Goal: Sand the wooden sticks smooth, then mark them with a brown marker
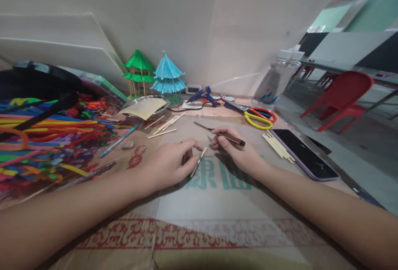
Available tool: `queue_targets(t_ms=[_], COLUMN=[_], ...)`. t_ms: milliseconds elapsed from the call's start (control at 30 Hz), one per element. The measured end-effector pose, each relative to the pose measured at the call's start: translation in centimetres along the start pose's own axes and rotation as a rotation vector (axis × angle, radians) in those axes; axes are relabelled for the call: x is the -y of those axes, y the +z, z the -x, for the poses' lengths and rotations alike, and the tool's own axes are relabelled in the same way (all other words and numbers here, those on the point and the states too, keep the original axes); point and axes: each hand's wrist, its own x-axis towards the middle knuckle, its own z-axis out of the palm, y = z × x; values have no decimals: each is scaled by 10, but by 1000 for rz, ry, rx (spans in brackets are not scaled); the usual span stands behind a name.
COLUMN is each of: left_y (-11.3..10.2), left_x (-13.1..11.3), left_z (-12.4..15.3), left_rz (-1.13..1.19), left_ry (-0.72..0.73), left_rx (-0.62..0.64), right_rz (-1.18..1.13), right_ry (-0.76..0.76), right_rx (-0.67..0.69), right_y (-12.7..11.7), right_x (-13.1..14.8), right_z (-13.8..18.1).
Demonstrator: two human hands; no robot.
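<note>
Tool handle (230,138) brown; stick (199,161) pale yellow; glue gun (203,94) blue; scissors handles (258,126) yellow, red; table cover (183,233) shows red scrollwork.

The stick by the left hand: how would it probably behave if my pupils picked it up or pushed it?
The stick looks straight, so it is probably stiff. Being thin, it is likely light and might snap under force. It could roll if round, but its cross-section is too small to tell.

The table (214,112) bears a printed sheet (186,232), sticks (162,133), scissors (260,120) and phone (304,154).
</note>
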Motion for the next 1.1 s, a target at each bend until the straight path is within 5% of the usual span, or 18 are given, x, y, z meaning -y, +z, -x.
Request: queue_targets(t_ms=[200,500,833,1100], left_y=[-4,5,3,9], left_x=[7,-3,2,1], left_z=[-1,6,1,6], left_rz=[-163,-164,-247,-329], left_ry=[214,286,324,370], left_rx=[94,97,67,30], right_rz=[10,212,247,230], right_ry=[13,-170,-183,-208], right_rx=[40,202,157,264], right_y=[-1,-1,-2,-1], right_x=[0,10,8,12], right_z=[1,5,7,8])
